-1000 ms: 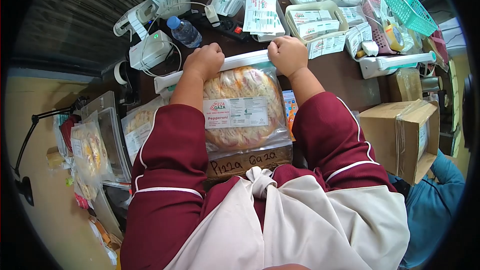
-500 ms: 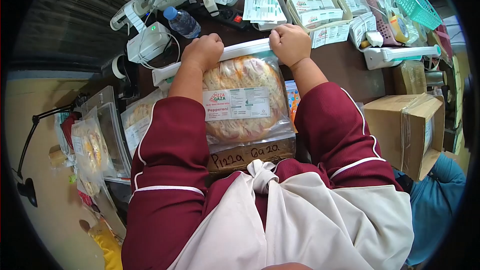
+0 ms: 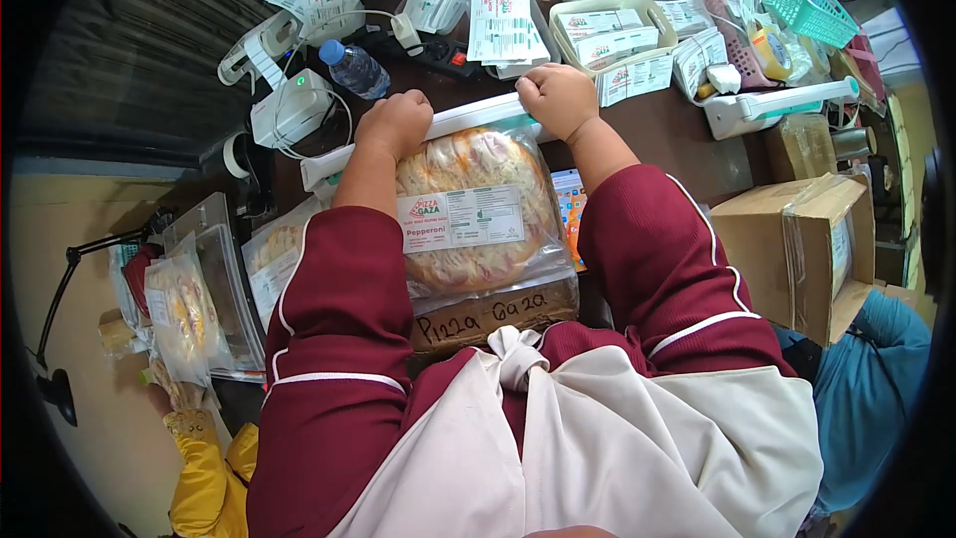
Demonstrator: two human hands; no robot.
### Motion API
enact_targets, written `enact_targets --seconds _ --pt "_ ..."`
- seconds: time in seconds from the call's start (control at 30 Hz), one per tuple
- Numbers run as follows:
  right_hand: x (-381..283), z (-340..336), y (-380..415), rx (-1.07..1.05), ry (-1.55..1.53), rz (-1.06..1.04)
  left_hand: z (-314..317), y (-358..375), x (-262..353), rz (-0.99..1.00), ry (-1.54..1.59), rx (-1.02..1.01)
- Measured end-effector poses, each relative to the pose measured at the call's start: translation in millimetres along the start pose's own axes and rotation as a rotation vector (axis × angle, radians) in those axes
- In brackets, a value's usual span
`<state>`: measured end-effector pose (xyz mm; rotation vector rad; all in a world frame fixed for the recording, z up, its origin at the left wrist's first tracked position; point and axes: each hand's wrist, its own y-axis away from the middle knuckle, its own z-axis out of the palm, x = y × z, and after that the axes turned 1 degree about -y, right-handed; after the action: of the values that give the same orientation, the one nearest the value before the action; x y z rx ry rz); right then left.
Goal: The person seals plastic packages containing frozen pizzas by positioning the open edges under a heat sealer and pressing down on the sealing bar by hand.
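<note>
A white bag sealer (image 3: 473,118) lies across the table in front of me, its long bar down over the top of a clear bag. Inside the bag is a round pizza (image 3: 468,164) with a "Pizza Gaza Pepperoni" label (image 3: 461,218). My left hand (image 3: 396,123) is closed in a fist on the bar's left part, and my right hand (image 3: 561,100) is closed on it further right. Under the bag's near end is a cardboard box (image 3: 493,317) marked "Pizza Gaza". A phone (image 3: 571,214) lies partly hidden beside the bag.
Tubs of printed labels (image 3: 612,32) line the back. A water bottle (image 3: 355,70) and a white power unit (image 3: 291,110) stand left. A second sealer (image 3: 782,108) and an open carton (image 3: 792,249) are right. Bagged pizzas (image 3: 184,314) and a person's yellow sleeve (image 3: 204,483) are at left.
My view has shifted slightly, while both hands keep their closed hold on the sealer bar. At lower left the other person's yellow sleeve has come further into view, near the bagged pizzas.
</note>
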<state>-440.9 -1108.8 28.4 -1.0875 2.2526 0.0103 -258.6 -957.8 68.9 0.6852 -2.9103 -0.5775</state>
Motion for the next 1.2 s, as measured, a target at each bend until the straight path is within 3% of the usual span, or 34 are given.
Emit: enact_targets --seconds 0.33,0.53,0.83,1.03,1.2 --pt "6.8 -2.0 -1.8 -0.059 -0.117 0.020 -6.0 1.0 4.6 -0.157 0.223 -0.023" --pt "5.2 -3.9 -1.1 -0.043 -0.115 0.020 1.4 -4.2 -1.5 -0.093 0.157 -0.021" --pt "8.0 1.0 -0.7 0.001 -0.136 -0.002 -6.9 -0.5 4.6 -0.164 0.234 -0.039" --pt "3.9 -3.9 -0.6 -0.022 -0.150 0.020 -8.8 3.0 3.7 -0.039 0.092 -0.047" --pt "4.5 -2.9 -1.0 -0.038 -0.144 0.034 4.6 -3.4 -0.8 -0.158 0.287 0.051"
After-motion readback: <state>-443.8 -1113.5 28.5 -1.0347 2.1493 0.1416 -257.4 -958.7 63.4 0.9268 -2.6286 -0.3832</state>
